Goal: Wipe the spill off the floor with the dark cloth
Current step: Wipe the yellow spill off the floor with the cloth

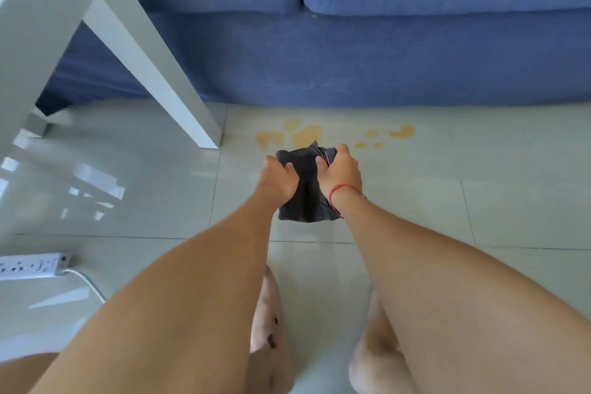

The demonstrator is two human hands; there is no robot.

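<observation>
A dark grey cloth (307,198) hangs folded between both hands, held above the pale tiled floor (447,201). My left hand (279,177) grips its left upper edge and my right hand (340,174), with a red string on the wrist, grips the right upper edge. A yellow spill (303,134) lies in several blotches on the tiles just beyond the cloth, in front of the sofa, with smaller drops (399,133) off to the right. The cloth's top edge overlaps the nearest blotch in view; I cannot tell if it touches.
A blue sofa (383,57) fills the far side. A white table leg (153,73) slants down at the left, ending near the spill. A white power strip (32,265) with a cable lies on the floor at lower left. My bare feet (267,313) stand below.
</observation>
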